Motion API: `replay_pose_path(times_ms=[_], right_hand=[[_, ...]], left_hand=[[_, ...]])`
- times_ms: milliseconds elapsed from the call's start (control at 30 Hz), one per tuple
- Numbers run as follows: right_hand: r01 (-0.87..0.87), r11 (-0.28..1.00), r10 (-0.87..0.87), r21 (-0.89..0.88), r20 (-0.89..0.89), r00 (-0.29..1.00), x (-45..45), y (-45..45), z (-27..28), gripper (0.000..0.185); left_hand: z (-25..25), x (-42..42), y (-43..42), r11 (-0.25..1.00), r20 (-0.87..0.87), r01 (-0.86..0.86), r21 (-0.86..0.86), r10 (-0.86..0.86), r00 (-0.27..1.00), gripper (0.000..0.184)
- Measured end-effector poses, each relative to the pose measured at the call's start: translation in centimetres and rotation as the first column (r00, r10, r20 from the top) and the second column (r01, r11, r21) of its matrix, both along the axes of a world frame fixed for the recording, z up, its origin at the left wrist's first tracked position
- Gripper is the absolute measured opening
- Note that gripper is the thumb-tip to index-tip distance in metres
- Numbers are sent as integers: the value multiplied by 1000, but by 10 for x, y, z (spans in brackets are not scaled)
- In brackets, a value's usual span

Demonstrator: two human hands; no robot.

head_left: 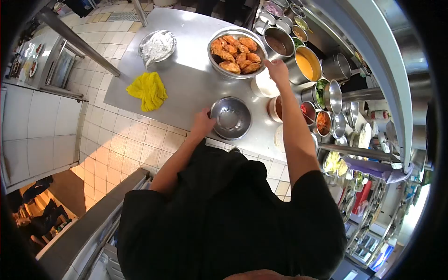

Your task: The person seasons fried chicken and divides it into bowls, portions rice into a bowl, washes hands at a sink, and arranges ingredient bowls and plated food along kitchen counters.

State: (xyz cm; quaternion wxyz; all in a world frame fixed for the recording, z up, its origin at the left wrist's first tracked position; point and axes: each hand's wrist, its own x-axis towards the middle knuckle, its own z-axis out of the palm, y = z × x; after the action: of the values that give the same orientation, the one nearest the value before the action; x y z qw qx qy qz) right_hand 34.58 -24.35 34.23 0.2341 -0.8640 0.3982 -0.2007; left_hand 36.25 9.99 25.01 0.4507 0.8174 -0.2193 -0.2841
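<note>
My left hand (203, 122) is closed on the left rim of a shiny metal bowl (239, 122) near the counter's front edge. Only light reflections show inside that bowl. At the right side of a larger metal bowl (215, 65), the fingers of my right hand (278, 73) are closed at the rim; the fingertips are partly hidden. Browned fried chicken pieces (236, 55) fill this bowl. A white tub (264, 87) stands just below my right hand. To the left lie a crumpled yellow cloth (148, 91) and a metal bowl of white powder (159, 45).
Along the right side stand a pot of orange sauce (305, 64), a pot of brown liquid (278, 43) and several tubs of cut vegetables (322, 122). A metal post (77, 42) rises beyond the counter's left end. Tiled floor (121, 140) lies in front of the steel counter (186, 88).
</note>
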Motion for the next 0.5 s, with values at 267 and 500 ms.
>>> replay_pose_path(times_ms=[267,500], right_hand=[[-54,857,131,512,-116,985,41,-12,21,15],[-83,591,-81,802,162,984,29,-3,12,22]], left_hand=[[11,60,82,965,72,-263,-11,263,962,31],[12,68,88,935,53,-341,-97,347,937,31]])
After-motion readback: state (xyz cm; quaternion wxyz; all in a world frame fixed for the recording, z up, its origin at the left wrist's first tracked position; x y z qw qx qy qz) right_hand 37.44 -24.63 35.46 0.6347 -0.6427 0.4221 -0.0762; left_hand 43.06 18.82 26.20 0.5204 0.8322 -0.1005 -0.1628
